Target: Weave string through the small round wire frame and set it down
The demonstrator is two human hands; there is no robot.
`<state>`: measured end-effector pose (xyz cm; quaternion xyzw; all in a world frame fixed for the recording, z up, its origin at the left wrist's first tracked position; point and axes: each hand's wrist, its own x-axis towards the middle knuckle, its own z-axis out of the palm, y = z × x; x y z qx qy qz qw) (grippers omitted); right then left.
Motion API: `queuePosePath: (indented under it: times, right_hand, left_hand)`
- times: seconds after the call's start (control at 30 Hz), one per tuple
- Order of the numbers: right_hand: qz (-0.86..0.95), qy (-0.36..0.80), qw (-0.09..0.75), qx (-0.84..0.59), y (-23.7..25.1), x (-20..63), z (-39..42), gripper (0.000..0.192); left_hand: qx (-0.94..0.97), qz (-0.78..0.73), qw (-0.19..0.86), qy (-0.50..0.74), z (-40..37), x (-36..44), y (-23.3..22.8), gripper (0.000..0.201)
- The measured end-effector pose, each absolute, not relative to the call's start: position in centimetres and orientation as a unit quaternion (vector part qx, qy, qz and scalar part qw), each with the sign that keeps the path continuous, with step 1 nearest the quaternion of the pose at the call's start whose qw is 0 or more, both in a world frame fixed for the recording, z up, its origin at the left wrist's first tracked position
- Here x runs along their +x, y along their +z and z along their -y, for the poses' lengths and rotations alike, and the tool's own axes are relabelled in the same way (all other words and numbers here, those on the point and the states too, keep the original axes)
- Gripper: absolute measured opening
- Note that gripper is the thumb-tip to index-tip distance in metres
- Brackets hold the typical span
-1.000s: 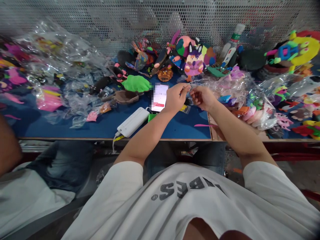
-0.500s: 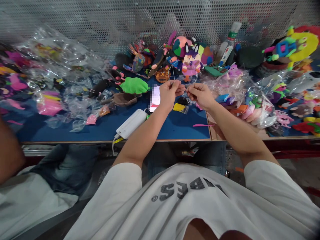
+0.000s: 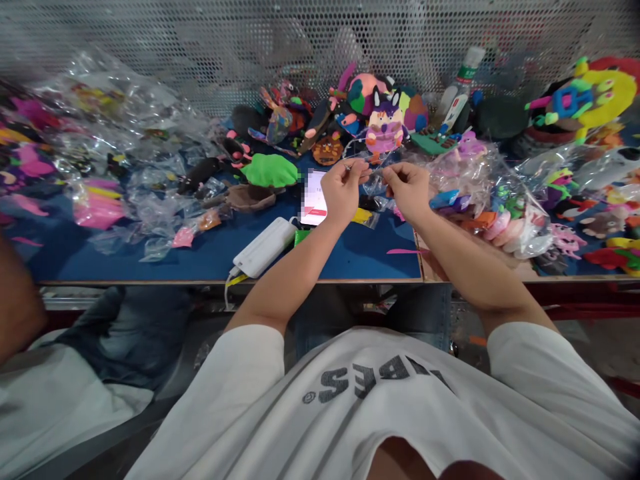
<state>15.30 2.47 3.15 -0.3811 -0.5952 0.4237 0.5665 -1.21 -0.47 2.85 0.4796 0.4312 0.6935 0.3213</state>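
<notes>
Over the blue tabletop, my left hand (image 3: 344, 189) has its thumb and fingertips pinched together. My right hand (image 3: 411, 189) is closed just across from it, thumb pressed to the forefinger. A thin, pale string (image 3: 376, 167) runs between the fingertips; most of it is too fine to follow. Right behind the hands stands a purple and pink clay animal figure (image 3: 384, 127) with pointed ears. Below the gap between my hands lie a yellow piece in a clear packet (image 3: 363, 215) and a small black item (image 3: 371, 202).
A phone (image 3: 314, 197) and a white power bank (image 3: 265, 247) lie left of my hands. A green clay lump (image 3: 270, 171) is beyond them. Bagged clay pieces (image 3: 100, 207) cover the left, bagged figures (image 3: 510, 200) the right. Another person's arm (image 3: 20, 300) shows at left.
My hands have drawn slightly apart, the right one shifting right and turning. The loop of string that stood above my fingers has dropped lower.
</notes>
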Motion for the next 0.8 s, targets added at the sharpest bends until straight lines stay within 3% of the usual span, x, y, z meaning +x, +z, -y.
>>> queuePosePath:
  times: [0.17,0.4,0.53,0.67,0.8]
  right_hand:
    - [0.576,0.403,0.578,-0.415,3.2,14.5,-1.7,0.038]
    - [0.499,0.498,0.567,-0.427,2.7,14.4,-2.2,0.020]
    - [0.491,0.483,0.581,-0.434,2.2,14.5,-2.7,0.011]
    - [0.493,0.453,0.598,-0.440,1.6,14.4,-3.1,0.017]
    - [0.473,0.470,0.611,-0.427,1.5,14.2,-3.4,0.022]
  left_hand:
    - [0.534,-0.418,0.295,0.673,1.6,-0.7,2.8,0.030]
    - [0.572,-0.435,0.266,0.643,1.4,-0.7,2.0,0.026]
    - [0.571,-0.434,0.278,0.639,1.5,-0.4,1.9,0.025]
    - [0.573,-0.399,0.289,0.655,1.1,0.1,1.3,0.035]
    - [0.507,-0.367,0.362,0.691,0.0,0.4,0.4,0.033]
